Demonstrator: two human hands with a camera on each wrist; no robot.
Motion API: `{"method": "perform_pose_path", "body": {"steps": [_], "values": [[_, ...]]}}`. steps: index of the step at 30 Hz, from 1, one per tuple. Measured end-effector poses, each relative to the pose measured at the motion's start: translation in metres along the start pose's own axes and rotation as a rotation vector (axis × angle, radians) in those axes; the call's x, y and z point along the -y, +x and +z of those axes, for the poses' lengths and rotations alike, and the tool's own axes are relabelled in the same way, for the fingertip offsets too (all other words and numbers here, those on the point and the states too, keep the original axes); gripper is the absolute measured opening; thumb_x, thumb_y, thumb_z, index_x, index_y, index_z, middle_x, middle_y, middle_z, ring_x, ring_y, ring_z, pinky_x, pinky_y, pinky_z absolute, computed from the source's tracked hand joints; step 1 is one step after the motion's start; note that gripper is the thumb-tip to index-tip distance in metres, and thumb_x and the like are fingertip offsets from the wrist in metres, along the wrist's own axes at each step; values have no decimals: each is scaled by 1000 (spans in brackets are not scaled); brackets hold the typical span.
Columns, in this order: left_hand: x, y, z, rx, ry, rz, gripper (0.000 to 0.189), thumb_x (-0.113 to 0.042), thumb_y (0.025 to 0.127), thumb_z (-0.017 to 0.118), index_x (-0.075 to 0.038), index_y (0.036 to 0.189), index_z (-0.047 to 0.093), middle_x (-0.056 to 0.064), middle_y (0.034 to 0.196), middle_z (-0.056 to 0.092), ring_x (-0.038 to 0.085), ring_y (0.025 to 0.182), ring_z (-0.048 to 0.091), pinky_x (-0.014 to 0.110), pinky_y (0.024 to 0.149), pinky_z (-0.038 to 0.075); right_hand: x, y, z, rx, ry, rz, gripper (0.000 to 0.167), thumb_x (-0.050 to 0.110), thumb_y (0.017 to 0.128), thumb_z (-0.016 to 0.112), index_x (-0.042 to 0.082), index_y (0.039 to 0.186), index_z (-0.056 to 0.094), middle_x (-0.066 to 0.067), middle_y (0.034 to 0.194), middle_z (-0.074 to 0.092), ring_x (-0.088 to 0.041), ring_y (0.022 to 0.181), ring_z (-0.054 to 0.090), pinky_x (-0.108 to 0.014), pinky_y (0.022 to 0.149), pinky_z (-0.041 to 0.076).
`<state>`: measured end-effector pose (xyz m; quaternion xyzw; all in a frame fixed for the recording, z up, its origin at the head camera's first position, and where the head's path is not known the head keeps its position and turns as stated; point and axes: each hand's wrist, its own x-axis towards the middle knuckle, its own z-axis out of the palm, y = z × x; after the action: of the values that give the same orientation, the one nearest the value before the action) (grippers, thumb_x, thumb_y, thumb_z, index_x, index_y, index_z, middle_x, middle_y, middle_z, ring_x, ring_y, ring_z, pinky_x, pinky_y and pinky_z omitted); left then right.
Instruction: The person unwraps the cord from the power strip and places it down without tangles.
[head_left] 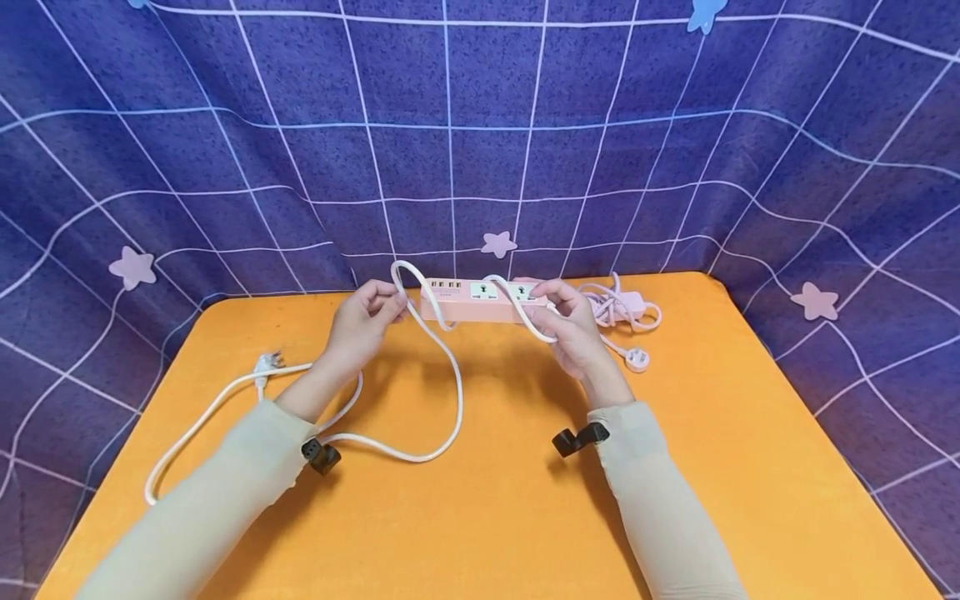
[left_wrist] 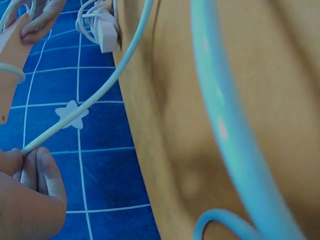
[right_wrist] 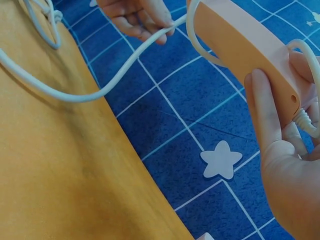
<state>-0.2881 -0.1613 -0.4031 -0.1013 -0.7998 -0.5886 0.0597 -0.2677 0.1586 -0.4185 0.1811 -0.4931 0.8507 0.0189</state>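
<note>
My left hand pinches white cable | my right hand grips pink power strip | both near far edge of table

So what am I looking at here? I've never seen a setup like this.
No robot here: someone is working bare-handed. The wide picture comes from a camera on the head; the other two come from wrist cameras, one left, one right.

The right hand holds a pink power strip by one end. The left hand pinches a white cord, which also loops around the strip.

On the orange surface, a white plug lies to the left, and a pale pink cord bundle to the right.
</note>
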Motion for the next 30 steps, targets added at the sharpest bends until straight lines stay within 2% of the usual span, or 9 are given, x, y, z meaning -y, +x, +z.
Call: {"method": "perform_pose_path", "body": {"steps": [12, 16, 22, 27, 30], "values": [[-4, 4, -11, -44, 49, 107, 28, -23, 107, 68, 3, 117, 68, 22, 108, 78, 3, 86, 70, 17, 84, 58, -1, 1, 0, -10, -8, 15, 28, -13, 88, 64, 13, 97, 70, -7, 125, 74, -15, 98, 69, -21, 75, 60], [-6, 3, -13, -72, 112, 138, 25, -24, 106, 68, -1, 115, 71, 16, 105, 80, 8, 89, 72, 15, 82, 56, -1, 1, 0, -13, -9, 16, 28, -13, 89, 63, 13, 97, 70, -7, 124, 74, -15, 97, 69, -21, 74, 60], [-13, 3, -16, -89, 151, 194, 24, -24, 106, 69, -2, 115, 72, 15, 108, 80, 15, 91, 71, 15, 84, 54, -1, 0, -1, -5, -11, 8, 28, -13, 88, 65, 13, 96, 69, -8, 126, 74, -15, 101, 69, -21, 76, 59], [-15, 5, -22, -115, 159, 228, 23, -23, 105, 70, -2, 113, 73, 14, 105, 80, 6, 90, 70, 16, 86, 54, -2, 1, -2, 3, -17, 11, 30, -14, 89, 64, 14, 97, 69, -8, 127, 73, -14, 101, 68, -19, 74, 57], [-16, 5, -25, -131, 180, 238, 21, -24, 105, 70, -4, 113, 73, 13, 105, 81, -1, 91, 70, 17, 88, 54, -3, 1, -2, -7, -28, 22, 31, -15, 88, 63, 15, 97, 69, -4, 118, 73, -12, 91, 66, -17, 67, 54]]}}
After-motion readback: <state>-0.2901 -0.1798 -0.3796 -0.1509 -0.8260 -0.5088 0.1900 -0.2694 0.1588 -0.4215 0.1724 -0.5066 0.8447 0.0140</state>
